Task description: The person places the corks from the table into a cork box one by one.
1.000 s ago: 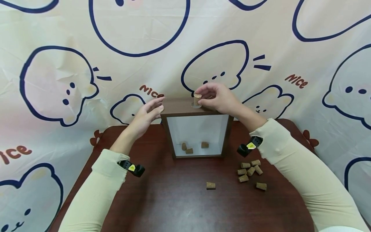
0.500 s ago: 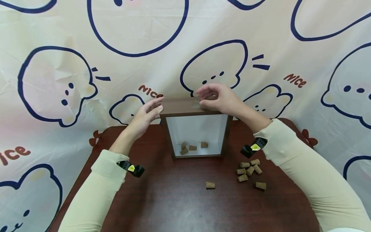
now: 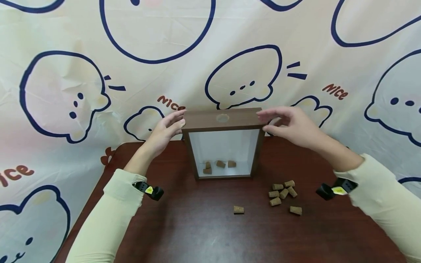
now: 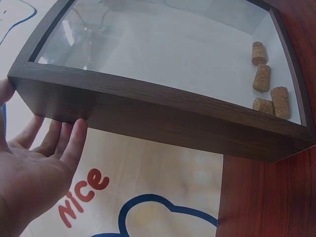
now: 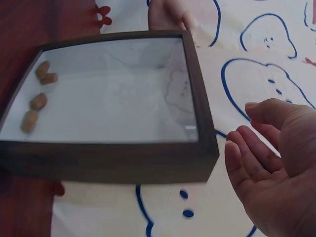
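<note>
Touching left side of box [image 3: 204, 118] with left hand [image 3: 163, 132], holding thumb apart from fingers. Holding right hand [image 3: 294, 128] just beside box's right end, with thumb and fingers apart. Seeing box standing at far end of table [image 3: 197, 226], with four corks [image 3: 231, 164] lying inside at bottom; seeing loose corks [image 3: 283, 193] lying nearer, mostly to right.
</note>
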Available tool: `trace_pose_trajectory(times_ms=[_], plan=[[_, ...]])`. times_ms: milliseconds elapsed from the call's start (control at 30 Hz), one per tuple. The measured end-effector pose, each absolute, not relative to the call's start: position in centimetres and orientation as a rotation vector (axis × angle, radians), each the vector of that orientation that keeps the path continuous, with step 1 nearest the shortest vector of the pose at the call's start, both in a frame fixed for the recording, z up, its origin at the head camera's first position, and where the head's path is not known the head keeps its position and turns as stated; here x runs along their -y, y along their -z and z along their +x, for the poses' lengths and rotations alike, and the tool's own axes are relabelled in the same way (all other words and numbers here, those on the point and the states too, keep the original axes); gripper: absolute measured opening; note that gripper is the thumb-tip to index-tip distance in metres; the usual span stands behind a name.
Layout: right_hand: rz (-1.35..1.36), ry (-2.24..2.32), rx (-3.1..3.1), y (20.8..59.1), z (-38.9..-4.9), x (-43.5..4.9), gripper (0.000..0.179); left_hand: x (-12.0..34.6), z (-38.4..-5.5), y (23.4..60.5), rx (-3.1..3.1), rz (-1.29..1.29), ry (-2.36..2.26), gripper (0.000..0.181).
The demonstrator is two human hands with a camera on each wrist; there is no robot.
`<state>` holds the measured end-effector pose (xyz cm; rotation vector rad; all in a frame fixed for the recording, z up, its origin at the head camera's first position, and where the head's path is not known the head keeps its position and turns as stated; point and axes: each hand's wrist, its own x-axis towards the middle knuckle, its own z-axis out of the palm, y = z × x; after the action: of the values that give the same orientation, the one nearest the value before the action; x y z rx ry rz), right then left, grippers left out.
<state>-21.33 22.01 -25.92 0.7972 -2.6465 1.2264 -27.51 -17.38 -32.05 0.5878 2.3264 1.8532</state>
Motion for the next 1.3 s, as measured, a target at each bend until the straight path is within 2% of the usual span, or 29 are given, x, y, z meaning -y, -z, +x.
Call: trace_pose_trajectory(times_ms=[567, 867, 1300], plan=[[0.657, -1.241, 2.731, 35.2, -13.8, -33.3, 0.038, 17.1, -27.3, 32.2, -2.326, 0.583, -1.853, 0.057], [0.538, -1.445, 2.780, 41.5, -11.4, -38.4, 0.037, 17.3, -27.4, 32.0, -2.329, 0.592, -1.861, 0.058], [0.564, -1.566, 2.850, 47.0, -10.5, -39.7, 0.043, 17.4, -27.4, 32.2, -2.326, 0.597, -1.869, 0.058]])
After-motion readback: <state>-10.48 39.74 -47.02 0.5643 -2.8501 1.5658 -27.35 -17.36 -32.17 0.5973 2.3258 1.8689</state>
